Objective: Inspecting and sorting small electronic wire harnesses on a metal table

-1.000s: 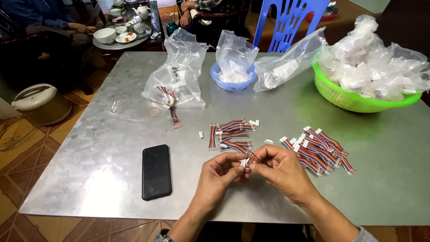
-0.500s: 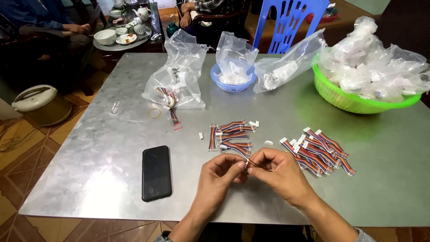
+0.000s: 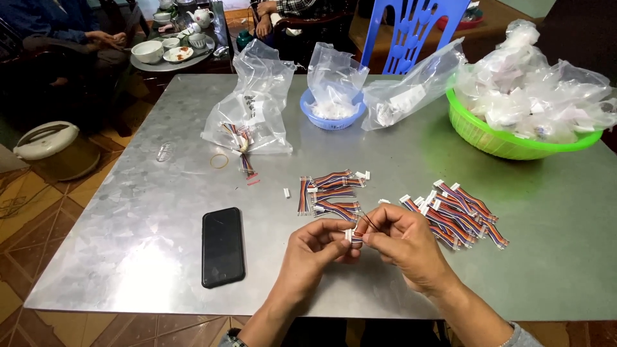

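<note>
My left hand (image 3: pixel 315 247) and my right hand (image 3: pixel 405 241) meet over the metal table (image 3: pixel 128 244) near its front edge. Between their fingertips they pinch a small white connector with short coloured wires (image 3: pixel 353 236). Just beyond the hands lies a small pile of coloured wire harnesses with white plugs (image 3: pixel 329 193). A larger pile of the same harnesses (image 3: pixel 459 212) lies to the right of my right hand.
A black phone (image 3: pixel 222 246) lies left of my hands. Further back stand a clear bag holding harnesses (image 3: pixel 250 109), a blue bowl with a bag (image 3: pixel 331 106), a long clear bag (image 3: pixel 411 93) and a green basket of bags (image 3: pixel 514 138). A rubber band (image 3: pixel 220 160) lies loose. Other people sit beyond the table.
Both hands stay in nearly the same spot with the connector between them; the fingers have shifted slightly on it.
</note>
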